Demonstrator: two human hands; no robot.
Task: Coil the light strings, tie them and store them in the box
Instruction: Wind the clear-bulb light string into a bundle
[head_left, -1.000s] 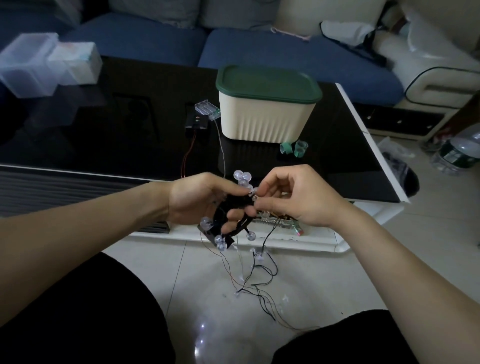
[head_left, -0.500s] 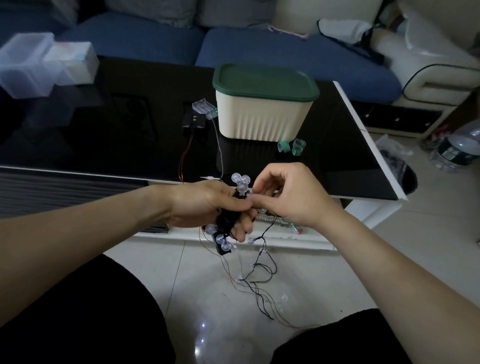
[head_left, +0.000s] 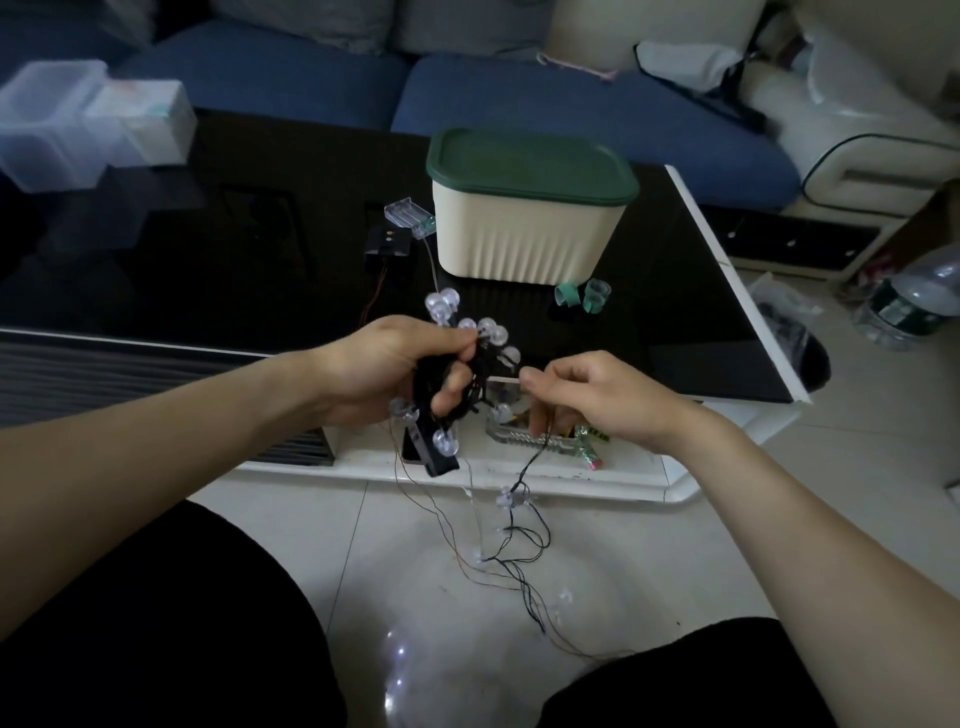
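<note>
My left hand (head_left: 395, 371) grips a coiled bundle of black-wired light string (head_left: 467, 374) with clear round bulbs sticking out above and below it. My right hand (head_left: 582, 397) pinches the string's wire just right of the bundle, fingers curled. The loose end of the string (head_left: 511, 525) hangs from my right hand down to the tiled floor, tangled with thinner wires. The cream box with a green lid (head_left: 527, 213) stands shut on the black table, behind my hands.
Two battery packs (head_left: 395, 231) lie left of the box, their wires running toward me. Green ties (head_left: 582, 296) lie in front of the box. Clear plastic containers (head_left: 78, 124) sit far left. A blue sofa is behind the table (head_left: 156, 260).
My right hand has moved to the right, away from the bundle, drawing the wire out. My left hand has tilted the coil upward, showing more bulbs on top.
</note>
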